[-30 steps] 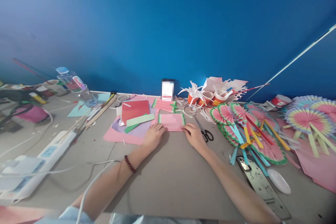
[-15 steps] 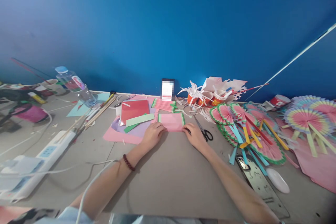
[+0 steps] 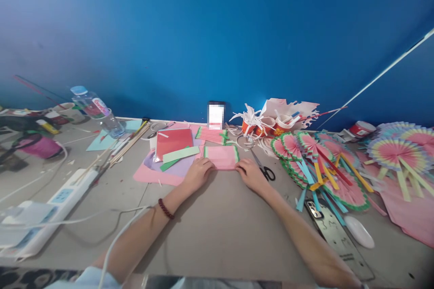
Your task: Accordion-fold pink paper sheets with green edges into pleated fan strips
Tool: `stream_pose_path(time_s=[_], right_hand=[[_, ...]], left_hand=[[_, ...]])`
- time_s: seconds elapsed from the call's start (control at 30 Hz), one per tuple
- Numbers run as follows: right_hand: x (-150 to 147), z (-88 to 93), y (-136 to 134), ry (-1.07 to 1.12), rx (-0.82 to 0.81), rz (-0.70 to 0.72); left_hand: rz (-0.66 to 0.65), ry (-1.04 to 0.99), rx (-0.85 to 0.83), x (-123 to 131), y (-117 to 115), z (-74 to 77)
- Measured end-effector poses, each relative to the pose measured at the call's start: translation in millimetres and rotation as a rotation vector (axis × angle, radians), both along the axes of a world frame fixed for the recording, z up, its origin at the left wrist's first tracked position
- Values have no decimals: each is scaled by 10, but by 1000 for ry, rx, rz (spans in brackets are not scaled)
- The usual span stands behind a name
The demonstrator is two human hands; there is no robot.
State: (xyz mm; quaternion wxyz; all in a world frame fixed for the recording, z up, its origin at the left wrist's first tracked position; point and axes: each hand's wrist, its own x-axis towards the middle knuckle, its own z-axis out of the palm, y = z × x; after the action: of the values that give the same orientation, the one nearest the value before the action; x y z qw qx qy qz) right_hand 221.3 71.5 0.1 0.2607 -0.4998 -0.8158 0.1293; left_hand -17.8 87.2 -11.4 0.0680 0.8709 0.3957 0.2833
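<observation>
While set by the blue wall (image 3: 190, 45), red paper cups (image 3: 263, 132) with white paper strips (image 3: 251, 115) in the leftmost; green-edged pink paper (image 3: 221, 158) between left hand (image 3: 200, 171) and right hand (image 3: 250, 174), pinched at near corners in each grip.

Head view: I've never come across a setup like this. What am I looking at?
There is no machine here: a person works with two bare hands. The camera is worn on the head, looking forward and down at a grey table by a blue wall. The left hand and right hand touch the near corners of a green-edged pink paper; whether they pinch or press is unclear. Scissors and pleated fans lie to the right, a red sheet and power strip to the left.
</observation>
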Motion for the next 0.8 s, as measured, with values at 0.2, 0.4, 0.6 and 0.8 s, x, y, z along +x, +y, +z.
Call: stream_pose_path(time_s=[0.2,0.4,0.6,0.8], right_hand=[[53,-60,62,133,-95,-24],[60,-49,100,186,-172,-65],[36,-36,140,206,-220,-145],[42,-54,145,200,-215,-151]], left_hand=[[3,-60,-93,-13,49,-15],[5,-71,-117,-19,65,-50],[10,-94,-107,-10,63,-65],[7,-95,-128,-15,72,-74]])
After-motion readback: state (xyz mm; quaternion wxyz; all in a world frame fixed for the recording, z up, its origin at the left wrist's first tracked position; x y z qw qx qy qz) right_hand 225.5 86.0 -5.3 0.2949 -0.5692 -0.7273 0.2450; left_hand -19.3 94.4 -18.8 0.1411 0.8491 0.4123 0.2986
